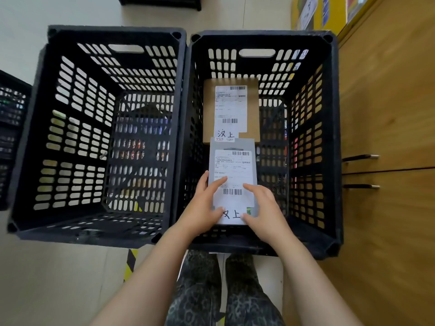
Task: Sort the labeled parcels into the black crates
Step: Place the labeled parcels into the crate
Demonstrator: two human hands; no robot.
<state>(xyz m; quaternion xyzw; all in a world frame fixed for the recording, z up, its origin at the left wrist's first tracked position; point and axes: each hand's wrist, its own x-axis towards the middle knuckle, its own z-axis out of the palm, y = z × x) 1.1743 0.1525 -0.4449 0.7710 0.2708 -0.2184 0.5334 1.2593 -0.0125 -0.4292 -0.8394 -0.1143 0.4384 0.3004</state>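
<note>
Hands both on one grey parcel, inside the opening of the right black crate, at its near side. Left hand grips the parcel's left edge, fingers bent over onto the white shipping label, thumb by the handwritten chars at the label's near end. Right hand grips the right edge the same way: index finger across the label just beside the lower barcode, thumb at the near right corner. Can't tell if the parcel sits on the crate floor or is held above it.

Farther in, same crate: brown cardboard parcel, flat, label up, w/ barcodes and the same handwritten chars. The grey parcel's far end overlaps its near edge.

Left black crate stands touching the right one, side by side on the pale floor. A third black crate shows in part at the far left edge.

Wooden cabinet stands just beside the right crate, w/ two bar handles. Yellow-black tape strip is on the floor below the left crate's near corner. Patterned trousers show between the forearms, at bottom.
</note>
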